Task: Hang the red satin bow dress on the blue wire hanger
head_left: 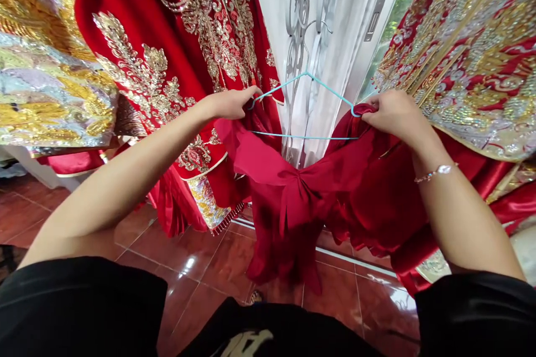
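A plain dark red dress point(301, 195) with a gathered knot at its front hangs on a light blue hanger point(329, 87). The hanger's hook sits on a white scrolled metal grille point(296, 17). My left hand point(234, 102) pinches the dress's shoulder at the hanger's left end. At the right end my right hand point(391, 113) is closed on the other shoulder of the dress, thumb and fingers together on the cloth. The hanger's lower bar runs across the open neckline. A bracelet point(433, 173) circles my right wrist.
On the left stands a red gown point(167, 67) with gold embroidery, beside a gold and pastel garment point(54, 95). A beaded red and gold garment point(473, 56) is close on the right. White curtains point(347, 5) and a door frame point(383, 11) are behind. Reddish tiles point(201, 290) cover the floor.
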